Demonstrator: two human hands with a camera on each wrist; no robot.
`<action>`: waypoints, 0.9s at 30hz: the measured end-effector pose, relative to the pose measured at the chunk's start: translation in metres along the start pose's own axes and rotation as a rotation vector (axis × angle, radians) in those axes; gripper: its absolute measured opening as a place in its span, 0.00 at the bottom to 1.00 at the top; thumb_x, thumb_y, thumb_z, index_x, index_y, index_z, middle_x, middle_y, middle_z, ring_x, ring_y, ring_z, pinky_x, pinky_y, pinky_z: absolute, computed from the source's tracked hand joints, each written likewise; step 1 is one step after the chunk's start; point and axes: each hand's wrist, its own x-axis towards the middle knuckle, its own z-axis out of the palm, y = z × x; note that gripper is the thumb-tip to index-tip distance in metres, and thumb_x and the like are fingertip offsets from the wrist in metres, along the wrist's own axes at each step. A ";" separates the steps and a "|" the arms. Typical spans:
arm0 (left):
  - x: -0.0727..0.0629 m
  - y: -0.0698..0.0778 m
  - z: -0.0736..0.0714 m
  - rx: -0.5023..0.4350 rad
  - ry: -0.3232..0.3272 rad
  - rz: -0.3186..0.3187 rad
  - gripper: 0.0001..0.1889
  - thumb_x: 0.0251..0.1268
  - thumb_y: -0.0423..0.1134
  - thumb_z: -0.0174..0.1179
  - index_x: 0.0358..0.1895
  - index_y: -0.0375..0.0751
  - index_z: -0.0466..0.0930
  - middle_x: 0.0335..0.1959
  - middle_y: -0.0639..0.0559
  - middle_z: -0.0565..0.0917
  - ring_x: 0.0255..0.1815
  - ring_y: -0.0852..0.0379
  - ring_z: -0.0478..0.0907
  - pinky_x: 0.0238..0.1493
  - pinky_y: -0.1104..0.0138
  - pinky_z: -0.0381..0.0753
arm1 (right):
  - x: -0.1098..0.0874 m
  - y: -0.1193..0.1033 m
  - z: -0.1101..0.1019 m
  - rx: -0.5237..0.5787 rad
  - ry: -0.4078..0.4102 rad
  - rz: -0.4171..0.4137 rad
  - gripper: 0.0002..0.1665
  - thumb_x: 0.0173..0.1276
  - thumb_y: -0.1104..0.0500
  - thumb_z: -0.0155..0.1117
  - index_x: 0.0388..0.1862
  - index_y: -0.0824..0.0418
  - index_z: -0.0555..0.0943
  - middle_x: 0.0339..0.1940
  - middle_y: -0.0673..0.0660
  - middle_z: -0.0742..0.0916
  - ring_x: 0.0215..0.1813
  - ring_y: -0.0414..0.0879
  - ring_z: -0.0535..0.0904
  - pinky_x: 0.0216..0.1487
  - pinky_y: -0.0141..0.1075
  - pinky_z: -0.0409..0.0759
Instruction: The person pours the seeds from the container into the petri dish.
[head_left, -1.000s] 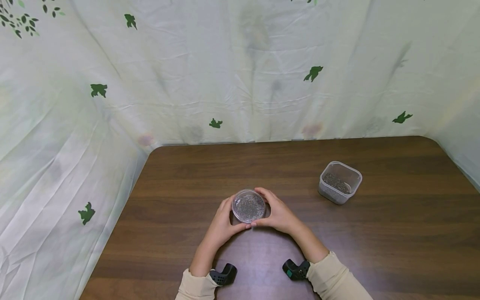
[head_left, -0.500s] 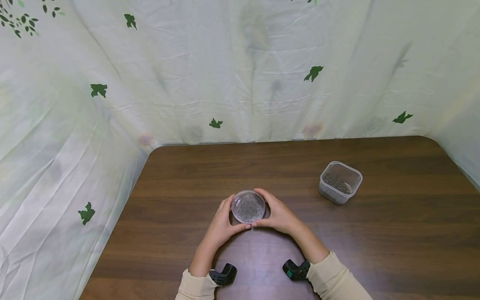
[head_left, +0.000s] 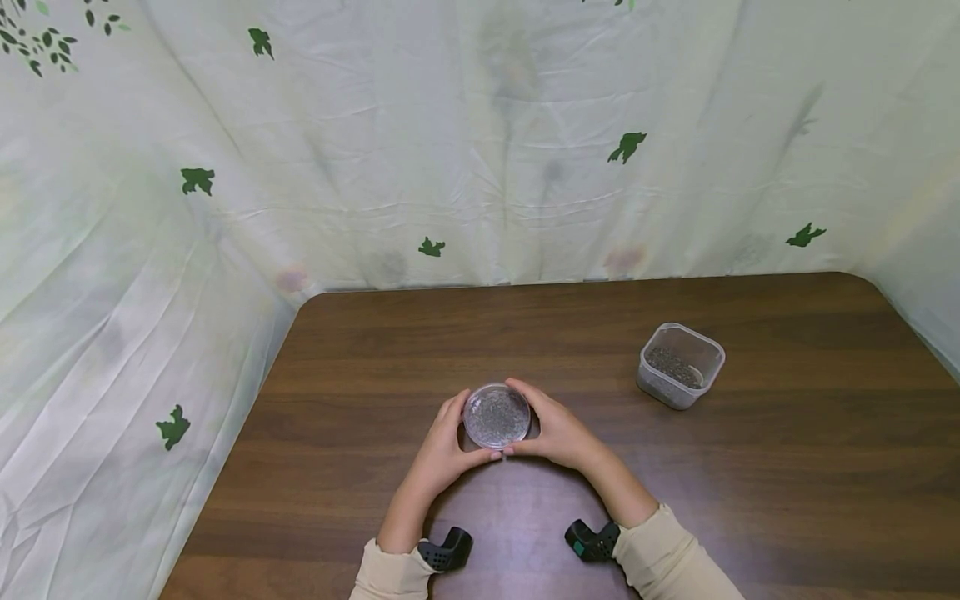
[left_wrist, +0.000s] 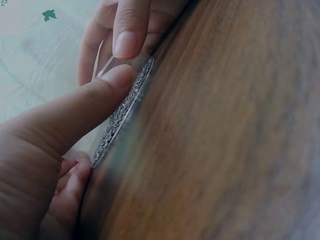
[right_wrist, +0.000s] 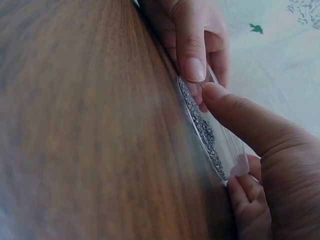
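Observation:
A round clear plastic dish (head_left: 497,416) with grey granules in it is held between both hands, low over the table, in the head view. My left hand (head_left: 441,450) curves around its left side, and my right hand (head_left: 557,427) around its right side. Both thumbs meet at the near edge. From the left wrist, the granules (left_wrist: 122,112) show as a thin layer along the bottom of the dish, with the left thumb tip on the wall. In the right wrist view the clear wall (right_wrist: 225,135) rises above that layer, and fingers of both hands touch it.
To the right and farther back stands a square translucent plastic tub (head_left: 678,367), partly filled with similar dark granules. The brown wooden table (head_left: 360,350) ends at a pale curtain (head_left: 465,167) with green leaf shapes. Black wrist devices (head_left: 447,550) sit below both hands.
The dish has shifted very slightly toward me, with the right fingertips following around its far edge. The tub has not moved.

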 end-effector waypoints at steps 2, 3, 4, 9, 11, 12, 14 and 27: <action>0.000 0.000 0.000 -0.005 -0.003 0.004 0.51 0.37 0.48 0.73 0.65 0.28 0.55 0.60 0.36 0.63 0.59 0.45 0.63 0.58 0.55 0.63 | 0.000 0.000 0.000 -0.006 -0.006 -0.002 0.54 0.45 0.50 0.74 0.68 0.60 0.58 0.66 0.56 0.65 0.65 0.49 0.60 0.62 0.46 0.59; 0.000 0.000 0.000 -0.008 -0.004 0.005 0.51 0.37 0.47 0.73 0.65 0.28 0.55 0.60 0.36 0.64 0.59 0.45 0.63 0.58 0.55 0.63 | 0.000 0.000 0.000 -0.006 -0.010 -0.002 0.54 0.45 0.50 0.74 0.68 0.60 0.58 0.66 0.56 0.65 0.65 0.49 0.59 0.62 0.46 0.59; 0.000 0.000 0.000 -0.009 -0.004 0.006 0.51 0.37 0.47 0.73 0.64 0.28 0.55 0.60 0.36 0.64 0.58 0.45 0.64 0.58 0.55 0.63 | 0.000 0.000 0.000 -0.005 -0.013 -0.003 0.54 0.45 0.51 0.75 0.68 0.60 0.57 0.66 0.56 0.65 0.65 0.49 0.59 0.62 0.46 0.59; 0.000 -0.001 0.000 0.003 -0.003 0.008 0.51 0.37 0.48 0.73 0.65 0.28 0.55 0.60 0.36 0.64 0.58 0.45 0.64 0.58 0.54 0.63 | 0.000 -0.001 -0.001 -0.012 -0.023 -0.002 0.54 0.45 0.52 0.75 0.68 0.60 0.57 0.67 0.57 0.64 0.66 0.49 0.58 0.63 0.45 0.57; 0.000 -0.002 0.000 0.009 -0.002 0.009 0.51 0.37 0.48 0.73 0.65 0.29 0.55 0.60 0.36 0.64 0.59 0.45 0.63 0.58 0.54 0.63 | 0.000 -0.001 0.000 -0.018 -0.024 -0.001 0.55 0.45 0.52 0.75 0.68 0.61 0.57 0.67 0.57 0.63 0.66 0.49 0.57 0.63 0.45 0.56; 0.000 -0.002 0.001 0.012 -0.002 0.010 0.51 0.37 0.49 0.73 0.65 0.29 0.55 0.60 0.36 0.64 0.59 0.45 0.63 0.58 0.54 0.63 | 0.000 -0.001 0.000 -0.021 -0.025 0.000 0.55 0.45 0.51 0.75 0.68 0.61 0.56 0.68 0.57 0.63 0.67 0.49 0.56 0.63 0.45 0.56; 0.001 -0.002 0.001 0.016 -0.004 0.010 0.51 0.37 0.49 0.73 0.65 0.30 0.55 0.60 0.37 0.64 0.59 0.45 0.63 0.58 0.54 0.63 | 0.000 -0.001 0.000 -0.021 -0.026 0.002 0.55 0.45 0.51 0.75 0.69 0.61 0.56 0.68 0.58 0.62 0.67 0.49 0.55 0.63 0.46 0.56; 0.000 0.000 0.000 -0.003 -0.014 -0.006 0.54 0.36 0.51 0.73 0.66 0.31 0.53 0.62 0.38 0.61 0.60 0.45 0.62 0.58 0.52 0.62 | 0.000 0.003 0.000 0.009 0.052 -0.020 0.43 0.60 0.44 0.60 0.69 0.60 0.57 0.68 0.57 0.62 0.68 0.49 0.54 0.63 0.50 0.56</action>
